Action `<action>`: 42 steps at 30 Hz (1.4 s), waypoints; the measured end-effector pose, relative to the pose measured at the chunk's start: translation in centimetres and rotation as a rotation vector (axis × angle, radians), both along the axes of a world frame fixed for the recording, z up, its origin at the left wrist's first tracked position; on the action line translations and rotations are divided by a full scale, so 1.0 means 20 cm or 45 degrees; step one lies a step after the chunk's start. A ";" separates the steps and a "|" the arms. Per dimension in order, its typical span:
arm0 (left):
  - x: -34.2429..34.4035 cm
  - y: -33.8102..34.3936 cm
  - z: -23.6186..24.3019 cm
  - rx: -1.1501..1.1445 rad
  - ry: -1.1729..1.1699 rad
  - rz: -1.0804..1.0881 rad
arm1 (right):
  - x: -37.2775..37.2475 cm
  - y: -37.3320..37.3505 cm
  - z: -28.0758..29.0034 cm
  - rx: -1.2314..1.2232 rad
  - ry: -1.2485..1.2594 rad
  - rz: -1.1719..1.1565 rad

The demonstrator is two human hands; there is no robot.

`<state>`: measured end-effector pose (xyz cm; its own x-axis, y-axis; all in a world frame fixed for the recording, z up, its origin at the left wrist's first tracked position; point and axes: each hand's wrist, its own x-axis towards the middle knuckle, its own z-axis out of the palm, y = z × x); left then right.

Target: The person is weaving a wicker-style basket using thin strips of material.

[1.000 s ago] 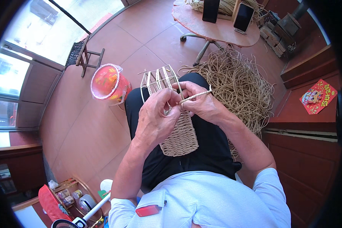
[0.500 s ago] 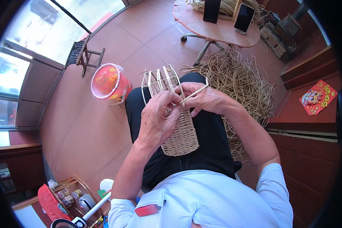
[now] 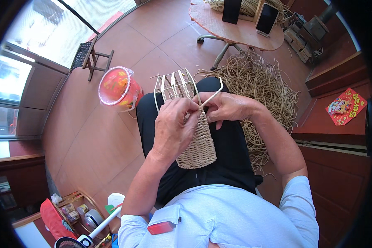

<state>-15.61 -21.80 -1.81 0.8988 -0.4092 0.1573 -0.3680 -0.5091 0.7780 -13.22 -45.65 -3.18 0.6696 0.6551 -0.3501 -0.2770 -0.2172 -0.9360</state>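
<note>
A tapering basket (image 3: pixel 196 151) of pale twisted cord rests on my lap, its lower part densely woven, with open stakes (image 3: pixel 173 82) at the far end. My left hand (image 3: pixel 172 128) is closed on the basket's working edge, thumb and fingers pinched where the cord crosses. Just to its right, my right hand (image 3: pixel 233 108) has bent fingers gripping at that same spot, partly hidden behind the weave. A loose cord (image 3: pixel 213 95) rises from between the hands toward the upper right.
A large cord heap (image 3: pixel 268 99) lies right of my knees. A red bucket (image 3: pixel 113 84) and folding stool (image 3: pixel 89 56) stand left. Beyond are a round table (image 3: pixel 223 29) with cord and two phones, a stove (image 3: pixel 308 31); right, a cabinet (image 3: pixel 330 182); lower left, a box of small items (image 3: pixel 72 211).
Both hands have shifted slightly rightward and my right forearm has swung outward a little. The loose cord's raised end has moved left and up. The basket has tilted slightly.
</note>
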 end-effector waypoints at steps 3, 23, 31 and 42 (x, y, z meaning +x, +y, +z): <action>0.01 0.00 -0.02 0.094 -0.197 -0.036 | -0.01 0.02 -0.04 -0.056 -0.122 -0.060; -0.11 0.08 -0.04 -0.527 0.188 0.259 | -0.31 -0.05 -0.13 0.326 -0.108 -0.808; -0.07 -0.01 -0.07 -0.233 -0.304 0.041 | -0.37 -0.06 -0.14 0.777 0.161 -0.964; 0.01 0.35 -0.11 -0.441 0.012 0.449 | -0.90 -0.97 -0.88 -0.845 -0.401 -1.485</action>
<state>-15.47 -14.89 -4.00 0.9751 -0.0050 0.2218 -0.2123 -0.3123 0.9260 -31.30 -65.09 -20.75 0.8191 -0.5637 -0.1062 -0.4030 -0.4339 -0.8058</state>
